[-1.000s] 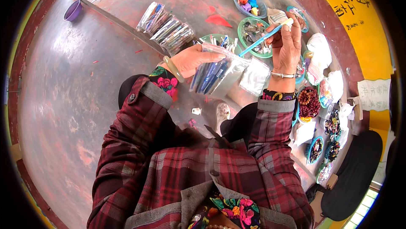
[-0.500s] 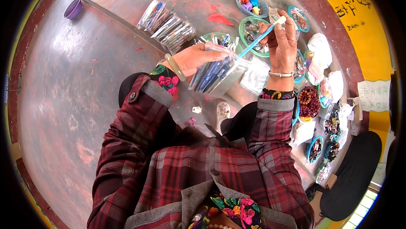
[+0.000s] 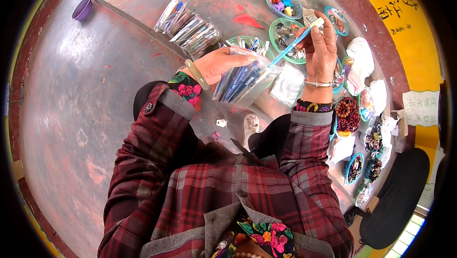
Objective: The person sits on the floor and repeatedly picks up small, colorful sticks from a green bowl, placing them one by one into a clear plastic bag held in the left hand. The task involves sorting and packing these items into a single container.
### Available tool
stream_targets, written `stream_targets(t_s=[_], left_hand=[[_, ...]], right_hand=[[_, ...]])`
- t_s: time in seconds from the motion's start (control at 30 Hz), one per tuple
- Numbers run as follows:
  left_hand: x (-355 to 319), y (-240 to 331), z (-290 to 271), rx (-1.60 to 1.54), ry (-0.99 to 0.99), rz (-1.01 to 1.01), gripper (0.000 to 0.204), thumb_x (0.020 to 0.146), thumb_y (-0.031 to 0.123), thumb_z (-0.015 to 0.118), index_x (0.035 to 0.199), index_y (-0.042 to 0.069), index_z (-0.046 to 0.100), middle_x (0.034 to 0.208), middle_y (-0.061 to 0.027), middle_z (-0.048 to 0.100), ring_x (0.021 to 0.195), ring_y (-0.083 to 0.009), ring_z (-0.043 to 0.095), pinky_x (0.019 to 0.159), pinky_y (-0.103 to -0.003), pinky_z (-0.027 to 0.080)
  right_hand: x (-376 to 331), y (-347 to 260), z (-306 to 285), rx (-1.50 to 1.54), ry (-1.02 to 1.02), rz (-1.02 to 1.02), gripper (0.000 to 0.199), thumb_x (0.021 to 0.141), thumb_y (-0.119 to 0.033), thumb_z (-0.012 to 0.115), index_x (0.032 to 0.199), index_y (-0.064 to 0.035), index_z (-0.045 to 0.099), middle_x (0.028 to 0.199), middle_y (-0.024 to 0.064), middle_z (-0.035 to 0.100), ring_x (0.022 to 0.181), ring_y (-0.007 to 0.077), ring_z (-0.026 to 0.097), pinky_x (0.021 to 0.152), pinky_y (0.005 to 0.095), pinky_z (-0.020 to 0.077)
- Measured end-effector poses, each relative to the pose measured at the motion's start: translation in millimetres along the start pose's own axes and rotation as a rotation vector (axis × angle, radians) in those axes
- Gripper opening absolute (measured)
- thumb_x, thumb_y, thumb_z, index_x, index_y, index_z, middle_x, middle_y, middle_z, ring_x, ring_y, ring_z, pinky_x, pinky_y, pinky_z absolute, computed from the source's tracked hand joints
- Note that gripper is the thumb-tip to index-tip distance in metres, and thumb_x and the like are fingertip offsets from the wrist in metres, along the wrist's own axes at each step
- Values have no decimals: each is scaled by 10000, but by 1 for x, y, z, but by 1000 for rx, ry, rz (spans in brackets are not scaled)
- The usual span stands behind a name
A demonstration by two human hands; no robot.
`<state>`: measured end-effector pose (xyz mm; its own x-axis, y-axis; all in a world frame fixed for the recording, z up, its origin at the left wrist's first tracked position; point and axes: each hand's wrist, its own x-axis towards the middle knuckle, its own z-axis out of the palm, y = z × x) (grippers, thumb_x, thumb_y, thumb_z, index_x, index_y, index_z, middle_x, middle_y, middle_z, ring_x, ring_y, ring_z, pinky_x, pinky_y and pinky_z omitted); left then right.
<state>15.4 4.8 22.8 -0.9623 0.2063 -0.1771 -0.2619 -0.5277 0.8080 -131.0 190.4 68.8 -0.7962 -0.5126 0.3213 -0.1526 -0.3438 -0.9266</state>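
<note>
My left hand [image 3: 215,66], with a pale bangle on its wrist, is closed on the top edge of a clear plastic bag [image 3: 257,94]. Several blue and white pens [image 3: 239,82] stand tilted inside the bag. Between the fingers and thumb of my right hand [image 3: 321,57] is a slim light-blue pen-like stick [image 3: 291,47] with a pale yellow end. Its yellow end points up and away to the right, while the lower end reaches the bag's mouth; whether that tip is inside, I cannot tell. A second clear bag [image 3: 288,85] lies below, between my hands.
Bundles of packed pens [image 3: 186,28] lie on the floor ahead. A green basket [image 3: 230,42] of pens sits behind the bag. Further baskets line the right side, including one with coloured bundles [image 3: 292,12] and one with dark red beads [image 3: 348,116]. A purple bowl [image 3: 82,9] stands far left.
My right hand and the blue stick have shifted slightly to the right. The left hand and the bag of pens have barely moved.
</note>
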Motion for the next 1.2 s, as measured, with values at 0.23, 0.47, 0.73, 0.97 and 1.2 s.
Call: stream_targets(t_s=[0.23, 0.47, 0.73, 0.97, 1.2], left_hand=[[3, -2, -3, -5, -40, 19, 318, 896, 174, 562, 1162, 0, 554, 1092, -58, 601, 993, -129, 560, 869, -290, 447], [8, -11, -11, -66, 45, 53, 347, 914, 197, 524, 1182, -23, 529, 1103, -69, 597, 992, -137, 564, 878, -292, 443], [13, -15, -23, -45, 60, 107, 351, 921, 198, 499, 1187, -31, 520, 1108, -81, 596, 988, -148, 573, 879, -294, 448], [13, -12, -21, -200, 73, 138, 354, 917, 217, 514, 1176, -24, 520, 1085, -85, 602, 965, -160, 590, 862, -309, 461], [12, -11, -20, -225, 65, 143, 339, 916, 204, 517, 1170, -20, 529, 1071, -87, 609, 957, -151, 591, 853, -300, 465]], right_hand=[[0, 1, 3, 14, 7, -26, 353, 930, -184, 500, 1251, -53, 435, 794, 97, 637, 597, 99, 535, 558, 219, 449], [-5, 1, 12, -53, -62, 41, 299, 918, -180, 525, 1186, -46, 516, 793, 85, 646, 615, 95, 554, 584, 215, 452], [-5, 12, 21, -143, -171, 91, 260, 877, -103, 580, 1128, -38, 561, 816, 77, 670, 750, 106, 600, 679, 232, 462], [-10, 19, 28, -273, -152, 120, 160, 825, -95, 649, 971, -34, 666, 880, 90, 672, 832, 138, 620, 764, 261, 468], [-9, 18, 30, -489, -184, -88, 145, 765, -73, 695, 900, -20, 694, 901, 78, 665, 875, 150, 596, 775, 260, 459]])
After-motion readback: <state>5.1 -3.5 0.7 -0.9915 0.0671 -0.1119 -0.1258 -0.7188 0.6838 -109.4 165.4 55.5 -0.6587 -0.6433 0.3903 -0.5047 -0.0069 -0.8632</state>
